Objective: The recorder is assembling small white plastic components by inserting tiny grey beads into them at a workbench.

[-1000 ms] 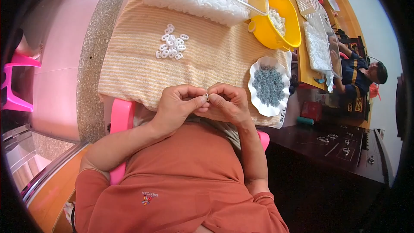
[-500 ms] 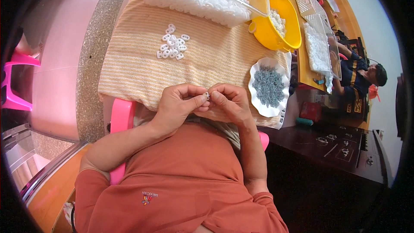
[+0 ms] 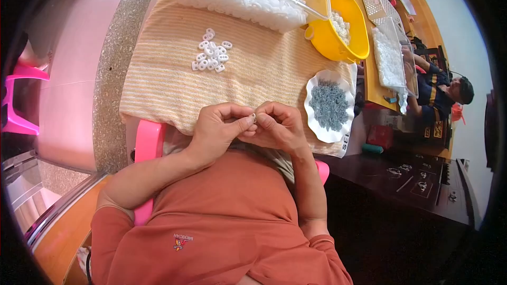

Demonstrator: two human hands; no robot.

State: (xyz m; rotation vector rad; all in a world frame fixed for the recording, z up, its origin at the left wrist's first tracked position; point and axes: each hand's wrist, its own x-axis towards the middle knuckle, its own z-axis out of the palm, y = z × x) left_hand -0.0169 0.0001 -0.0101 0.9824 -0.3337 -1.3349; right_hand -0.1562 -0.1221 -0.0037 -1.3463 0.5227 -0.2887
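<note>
Over the near edge of the cloth, my left hand (image 3: 217, 131) and my right hand (image 3: 284, 127) meet with thumbs and forefingers pinched. Between the fingertips is a small white plastic piece (image 3: 254, 117), mostly covered; any second part there is too small to make out. Further away, a loose pile of white two-holed plastic pieces (image 3: 212, 55) lies on the striped cloth (image 3: 163, 74). To the right of my right hand, a white wavy-rimmed plate (image 3: 328, 136) holds many small grey wire-like parts (image 3: 330, 104).
A clear bin (image 3: 303, 4) full of white pieces stands at the far edge, beside a yellow basin (image 3: 360, 29) with more inside. On the right, a person (image 3: 441, 89) sits by another table with a clear box of white pieces (image 3: 388, 60). A pink chair (image 3: 149, 145) surrounds me.
Both hands stay in nearly the same place, with the small piece turned slightly between the fingertips. The pile and the plate have not moved.
</note>
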